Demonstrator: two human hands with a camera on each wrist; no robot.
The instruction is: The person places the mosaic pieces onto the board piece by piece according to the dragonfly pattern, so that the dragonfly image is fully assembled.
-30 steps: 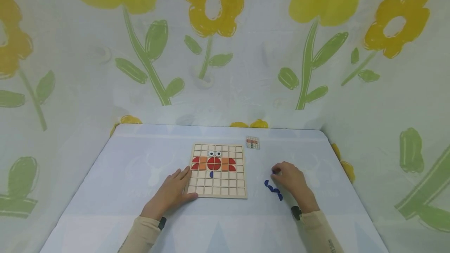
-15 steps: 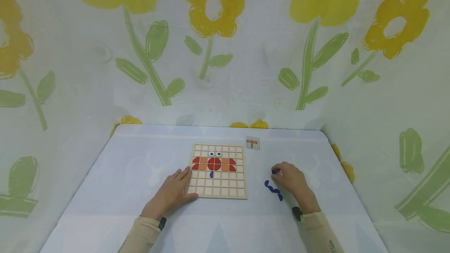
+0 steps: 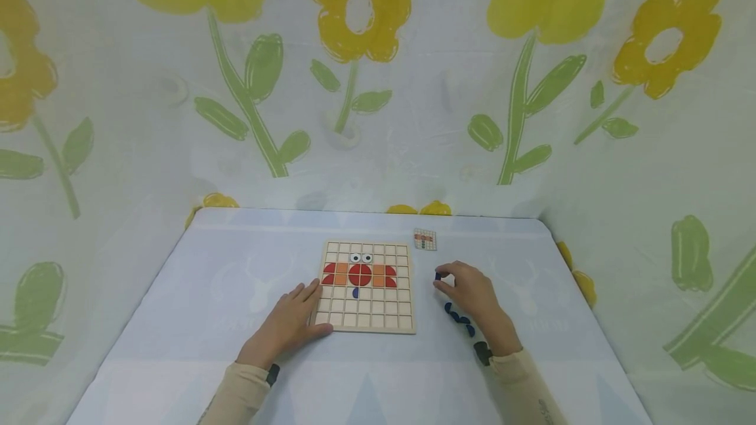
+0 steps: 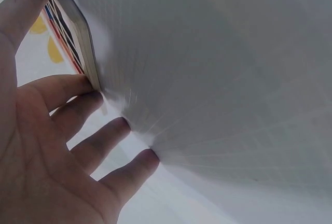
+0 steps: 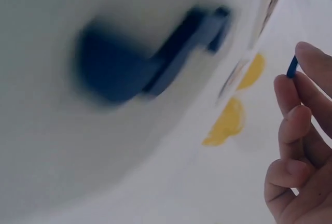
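Observation:
A wooden grid board lies on the table, bearing red, orange, eye-patterned and blue pieces. My left hand rests along its left edge, fingers extended; the left wrist view shows fingertips at the board's edge. Between thumb and index finger, my right hand pinches a small blue piece, held edge-on right of the board. Several blue quarter-round pieces lie in a chain on the table just below that hand; in the right wrist view these blue pieces are blurred.
A small pattern card lies beyond the board's upper right corner. The pale table is bounded at the back and sides by a white curtain printed with yellow flowers.
My right hand has lifted the pinched blue piece and moved it left toward the board. The left hand and the board have stayed in place.

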